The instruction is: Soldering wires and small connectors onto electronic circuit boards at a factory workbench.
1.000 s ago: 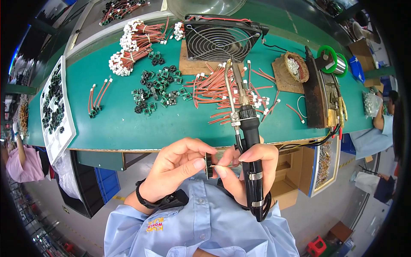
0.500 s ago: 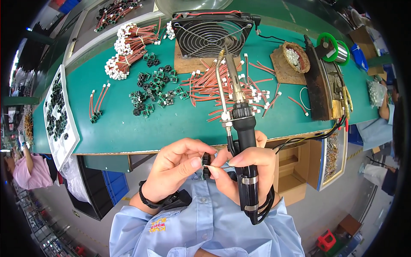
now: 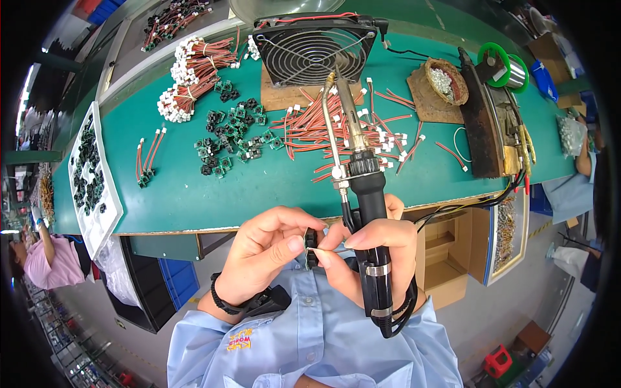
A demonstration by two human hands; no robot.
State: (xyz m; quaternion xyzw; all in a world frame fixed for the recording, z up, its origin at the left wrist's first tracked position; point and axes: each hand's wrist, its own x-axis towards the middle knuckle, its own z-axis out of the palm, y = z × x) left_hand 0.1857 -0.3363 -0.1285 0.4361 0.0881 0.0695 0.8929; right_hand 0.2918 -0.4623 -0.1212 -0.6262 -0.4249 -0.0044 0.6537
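Both hands meet close to the chest, below the front edge of the green workbench (image 3: 194, 194). The left hand (image 3: 268, 249) has its fingers curled and its thumb pressed forward, pinching a small black component (image 3: 311, 249) that sits between its thumb tip and the fingertips of the right hand (image 3: 375, 255). A thin pale lead pokes out of the part toward the right fingers, though the view is too small to tell whether it is a wire or a pin. The right hand is wrapped around the black handle of a soldering iron (image 3: 362, 194), palm and lower fingers clamping it upright with the metal tip pointing away over the bench, while its thumb and forefinger close on the same component. On the bench beyond the tip lie loose red wires (image 3: 323, 132), a scatter of black connectors (image 3: 233, 139) and a square cooling fan (image 3: 310, 48).
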